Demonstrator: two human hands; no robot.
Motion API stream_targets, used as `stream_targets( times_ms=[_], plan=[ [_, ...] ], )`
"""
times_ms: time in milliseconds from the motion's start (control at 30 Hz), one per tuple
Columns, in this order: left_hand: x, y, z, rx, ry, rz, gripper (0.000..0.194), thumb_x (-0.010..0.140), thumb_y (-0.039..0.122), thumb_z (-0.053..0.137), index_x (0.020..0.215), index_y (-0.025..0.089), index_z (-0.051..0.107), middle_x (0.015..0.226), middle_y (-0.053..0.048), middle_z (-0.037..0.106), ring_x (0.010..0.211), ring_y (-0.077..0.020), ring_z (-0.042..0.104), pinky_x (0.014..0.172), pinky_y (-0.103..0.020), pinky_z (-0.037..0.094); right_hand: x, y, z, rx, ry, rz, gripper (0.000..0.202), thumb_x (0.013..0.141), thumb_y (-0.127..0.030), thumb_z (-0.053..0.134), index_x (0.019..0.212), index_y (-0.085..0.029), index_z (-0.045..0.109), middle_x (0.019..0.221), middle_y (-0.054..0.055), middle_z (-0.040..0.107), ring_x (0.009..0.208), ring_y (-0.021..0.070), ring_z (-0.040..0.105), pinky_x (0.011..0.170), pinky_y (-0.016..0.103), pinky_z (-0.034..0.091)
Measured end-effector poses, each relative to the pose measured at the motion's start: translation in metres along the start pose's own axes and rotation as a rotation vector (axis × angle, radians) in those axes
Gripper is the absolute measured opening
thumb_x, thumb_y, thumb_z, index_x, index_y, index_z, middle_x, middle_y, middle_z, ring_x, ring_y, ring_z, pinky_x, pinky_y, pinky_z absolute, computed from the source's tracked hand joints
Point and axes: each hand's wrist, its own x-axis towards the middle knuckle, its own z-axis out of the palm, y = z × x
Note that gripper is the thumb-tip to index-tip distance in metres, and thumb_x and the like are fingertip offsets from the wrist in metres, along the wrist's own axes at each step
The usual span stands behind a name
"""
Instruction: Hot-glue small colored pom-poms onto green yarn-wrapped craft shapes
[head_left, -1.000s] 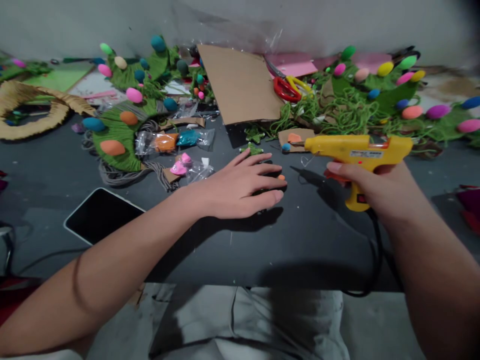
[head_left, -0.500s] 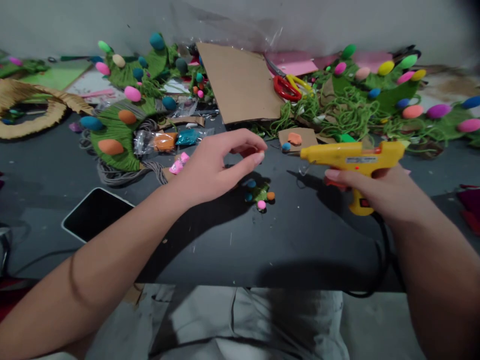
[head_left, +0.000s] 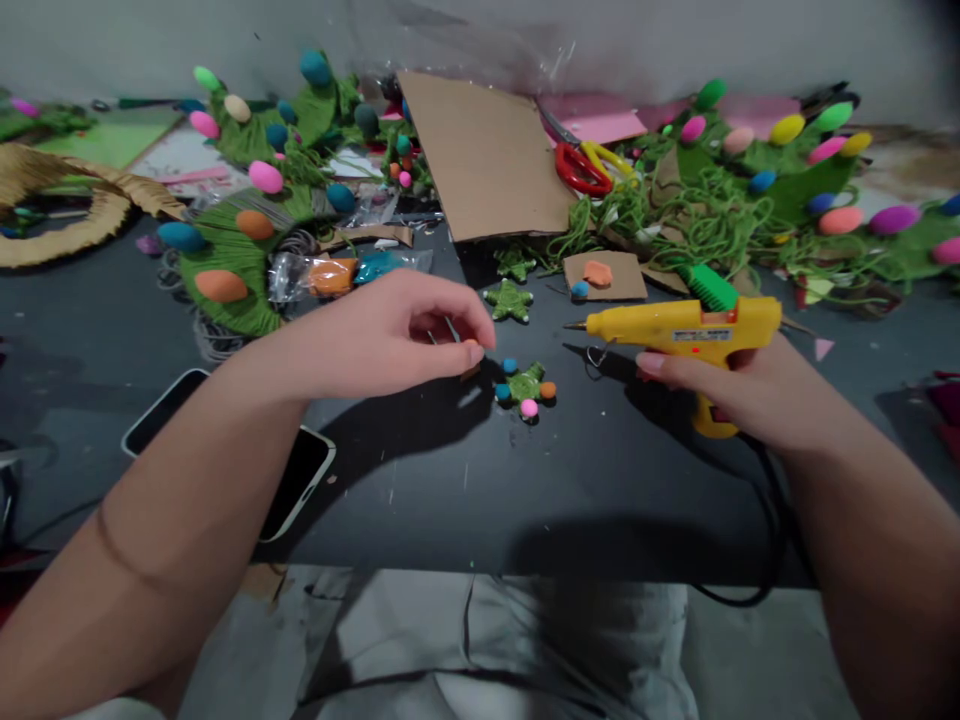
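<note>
My left hand (head_left: pixel 405 335) is closed in a pinch, just left of a small green star (head_left: pixel 525 383). A small orange ball (head_left: pixel 471 348) shows in part between its fingertips; the rest is hidden. The star lies flat on the dark table and has blue, orange and pink balls on its points. Wrapped round the handle of a yellow hot glue gun (head_left: pixel 686 325) is my right hand (head_left: pixel 757 395). The gun's metal nozzle points left, above the table and apart from the star. Two plain green stars (head_left: pixel 510 299) lie behind the decorated one.
A cardboard piece (head_left: pixel 626 278) carries orange and blue clay. Behind are a large cardboard sheet (head_left: pixel 487 165), red and yellow scissors (head_left: pixel 583 168) and tangled green yarn (head_left: pixel 705 220). A phone (head_left: pixel 300 480) lies under my left forearm. The gun's black cord (head_left: pixel 772 520) hangs over the table edge.
My left hand has moved left and down toward me, uncovering the two plain stars. The glue gun in my right hand has shifted slightly left and lower.
</note>
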Motion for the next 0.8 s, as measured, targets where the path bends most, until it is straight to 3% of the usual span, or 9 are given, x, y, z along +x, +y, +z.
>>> stream_targets(
  times_ms=[133, 400, 600, 800],
  plan=[
    [0.001, -0.007, 0.002, 0.159, -0.101, -0.014, 0.013, 0.089, 0.035, 0.074, 0.092, 0.025, 0.08, 0.084, -0.001, 0.078, 0.067, -0.0151, 0.069, 0.056, -0.025, 0.05, 0.001, 0.0, 0.0, -0.019, 0.001, 0.014, 0.03, 0.075, -0.055, 0.086, 0.085, -0.027, 0.079, 0.083, 0.003, 0.078, 0.08, 0.025, 0.073, 0.074, 0.037, 0.061],
    [0.007, -0.008, 0.026, 0.357, -0.047, 0.048, 0.032, 0.081, 0.052, 0.081, 0.083, 0.021, 0.074, 0.078, -0.001, 0.072, 0.064, -0.0148, 0.063, 0.053, -0.026, 0.039, 0.001, 0.0, 0.0, -0.041, 0.005, -0.017, 0.034, 0.075, -0.057, 0.084, 0.089, -0.025, 0.081, 0.083, 0.003, 0.078, 0.079, 0.0258, 0.073, 0.073, 0.039, 0.062],
    [0.008, -0.011, 0.023, 0.375, 0.098, 0.042, 0.011, 0.083, 0.03, 0.074, 0.079, 0.021, 0.071, 0.071, -0.002, 0.07, 0.061, -0.015, 0.06, 0.056, -0.027, 0.038, 0.001, -0.002, -0.001, -0.048, -0.001, -0.028, 0.034, 0.075, -0.058, 0.084, 0.083, -0.025, 0.078, 0.081, 0.003, 0.077, 0.077, 0.0231, 0.07, 0.07, 0.034, 0.06],
    [0.005, -0.011, 0.011, 0.395, 0.182, 0.032, 0.011, 0.083, 0.034, 0.073, 0.084, 0.023, 0.073, 0.075, -0.002, 0.071, 0.064, -0.0172, 0.062, 0.059, -0.029, 0.044, -0.003, -0.003, -0.001, -0.056, -0.063, -0.067, 0.038, 0.077, -0.056, 0.084, 0.1, -0.026, 0.081, 0.087, 0.001, 0.078, 0.074, 0.0223, 0.069, 0.067, 0.034, 0.059]
  ],
)
